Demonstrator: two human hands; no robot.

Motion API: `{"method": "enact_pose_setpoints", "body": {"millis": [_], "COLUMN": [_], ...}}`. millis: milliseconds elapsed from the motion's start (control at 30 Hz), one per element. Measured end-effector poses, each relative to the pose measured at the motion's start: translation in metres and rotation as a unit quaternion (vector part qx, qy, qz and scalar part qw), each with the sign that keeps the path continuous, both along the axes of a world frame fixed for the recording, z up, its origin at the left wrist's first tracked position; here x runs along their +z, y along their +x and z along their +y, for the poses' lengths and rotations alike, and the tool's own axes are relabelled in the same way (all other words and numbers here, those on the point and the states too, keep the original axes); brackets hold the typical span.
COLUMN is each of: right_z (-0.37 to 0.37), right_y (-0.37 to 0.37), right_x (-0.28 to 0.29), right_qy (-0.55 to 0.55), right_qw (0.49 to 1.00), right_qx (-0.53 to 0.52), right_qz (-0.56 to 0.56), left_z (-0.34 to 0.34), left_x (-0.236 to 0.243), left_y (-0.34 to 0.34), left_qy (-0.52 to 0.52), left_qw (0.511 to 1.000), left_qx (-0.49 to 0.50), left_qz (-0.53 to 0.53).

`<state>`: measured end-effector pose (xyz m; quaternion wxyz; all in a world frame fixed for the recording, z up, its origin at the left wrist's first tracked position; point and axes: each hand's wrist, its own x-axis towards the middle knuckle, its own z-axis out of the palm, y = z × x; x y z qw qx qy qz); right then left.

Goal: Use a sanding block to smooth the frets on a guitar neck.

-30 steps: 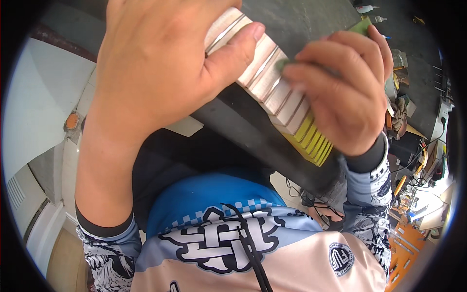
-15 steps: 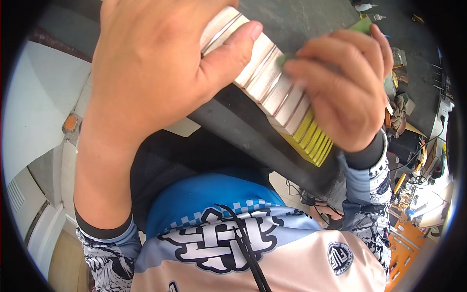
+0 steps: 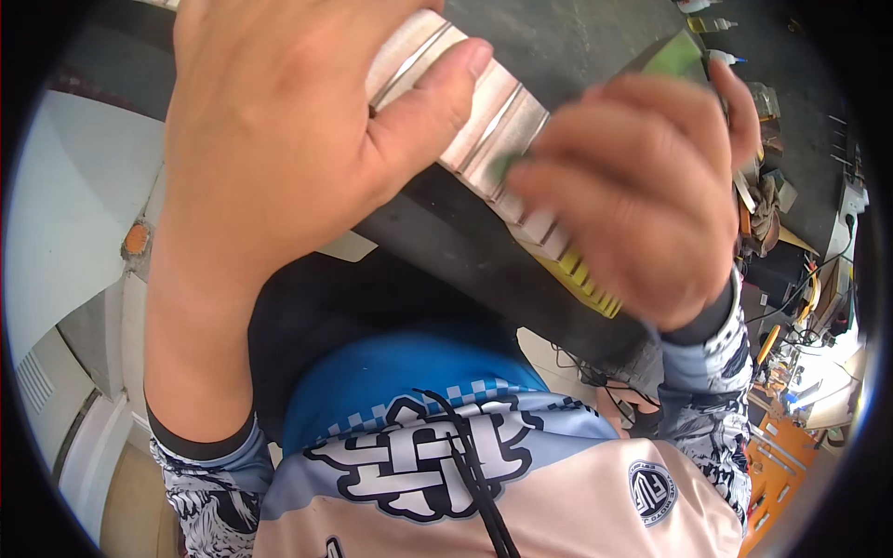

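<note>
While left hand (image 3: 288,121) grips block (image 3: 493,116), yellowish bottle (image 3: 707,25) (contents unclear) apart.

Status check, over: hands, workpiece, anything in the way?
Left hand gripping slotted block, thumb across its slotted face. Right hand, blurred, holding green strip at the slots. Right hand hides part of the block near its yellow end.
</note>
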<state>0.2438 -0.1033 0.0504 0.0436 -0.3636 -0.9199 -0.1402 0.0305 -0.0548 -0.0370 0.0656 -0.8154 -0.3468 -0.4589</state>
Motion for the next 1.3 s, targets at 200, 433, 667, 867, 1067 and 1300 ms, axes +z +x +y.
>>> {"method": "enact_pose_setpoints", "body": {"millis": [200, 433, 667, 867, 1067, 1300], "right_z": [-0.013, -0.017, 0.024, 0.017, 0.011, 0.007], "right_y": [-0.009, -0.007, 0.045, 0.060, 0.064, 0.055], "right_x": [-0.005, -0.007, -0.002, -0.008, -0.006, 0.001], "right_qy": [0.014, -0.013, 0.127, 0.059, -0.020, -0.047], "right_qw": [0.999, 0.999, 0.990, 0.992, 0.989, 0.992], "right_qx": [0.041, 0.015, -0.056, -0.074, -0.074, -0.062], "right_qz": [0.026, 0.048, 0.014, 0.079, 0.127, 0.100], "left_z": [0.007, 0.002, 0.008, 0.010, 0.011, 0.003], "left_x": [-0.007, -0.003, -0.002, 0.009, 0.009, 0.020], "left_y": [-0.005, 0.001, -0.008, -0.014, -0.014, -0.008], "left_qy": [0.014, -0.017, -0.017, -0.079, -0.026, -0.100], "left_qw": [1.000, 0.999, 0.999, 0.990, 0.991, 0.983], "left_qx": [-0.003, -0.012, -0.031, -0.016, -0.015, 0.007], "left_qz": [0.017, -0.028, 0.012, 0.113, 0.128, 0.156]}}
